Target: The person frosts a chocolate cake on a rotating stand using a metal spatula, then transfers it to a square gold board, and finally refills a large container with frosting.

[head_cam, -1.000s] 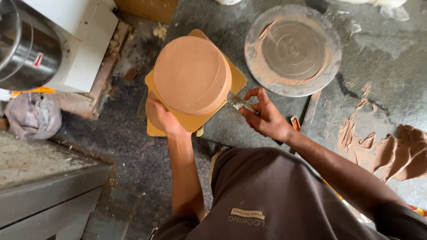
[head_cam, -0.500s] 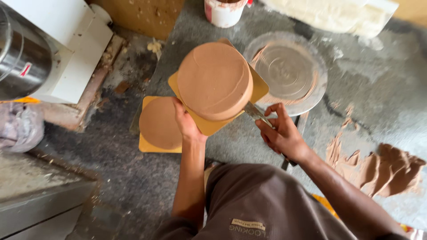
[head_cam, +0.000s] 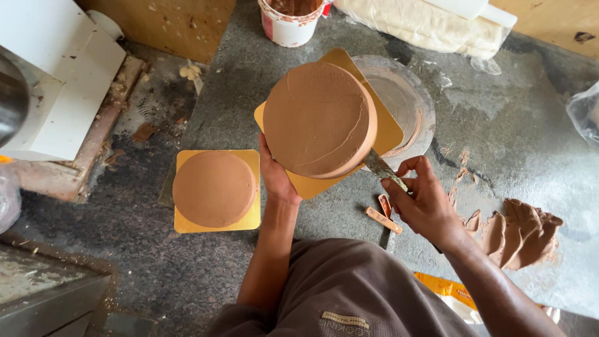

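Observation:
My left hand [head_cam: 274, 178] grips the near edge of a gold square board [head_cam: 387, 128] and holds it above the counter. A round cake coated in brown frosting [head_cam: 318, 118] sits on that board. My right hand [head_cam: 424, 203] holds a palette knife [head_cam: 380, 167] whose blade reaches under the board's right edge. A second frosted brown cake [head_cam: 214, 188] rests on its own gold board [head_cam: 249, 219] on the counter, left of my left forearm.
A grey turntable [head_cam: 409, 106] smeared with frosting lies behind the lifted cake. A heap of brown frosting [head_cam: 521, 231] sits at right. A bucket [head_cam: 292, 22], a plastic-wrapped bundle [head_cam: 418, 25], a white machine [head_cam: 59, 81] and a small scraper [head_cam: 384, 218] are also on the stone counter [head_cam: 499, 125].
The cake on its board has been lifted and carried right toward the turntable, uncovering a second cake on the counter. My right hand with the knife followed under the board's edge.

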